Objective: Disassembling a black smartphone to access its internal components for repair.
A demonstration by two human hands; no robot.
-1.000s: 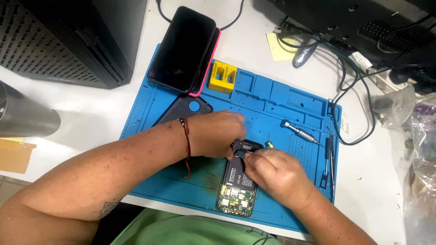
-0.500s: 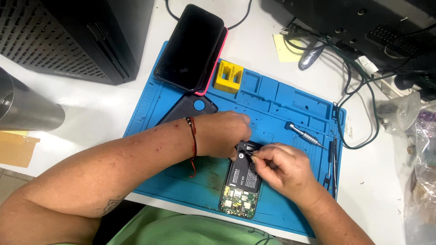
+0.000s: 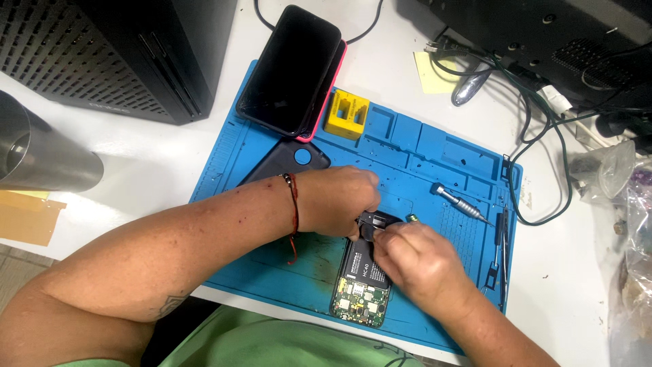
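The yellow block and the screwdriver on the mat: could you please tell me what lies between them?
In the head view, only bare blue mat compartments lie between the yellow block and the screwdriver.

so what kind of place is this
Most likely a phone repair bench. A blue repair mat with small compartments covers the white table, both hands work on an opened phone with its circuit board bare, and a small screwdriver lies on the mat.

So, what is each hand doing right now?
Left hand: closed, pinching the top of the phone.
Right hand: closed on the phone too.
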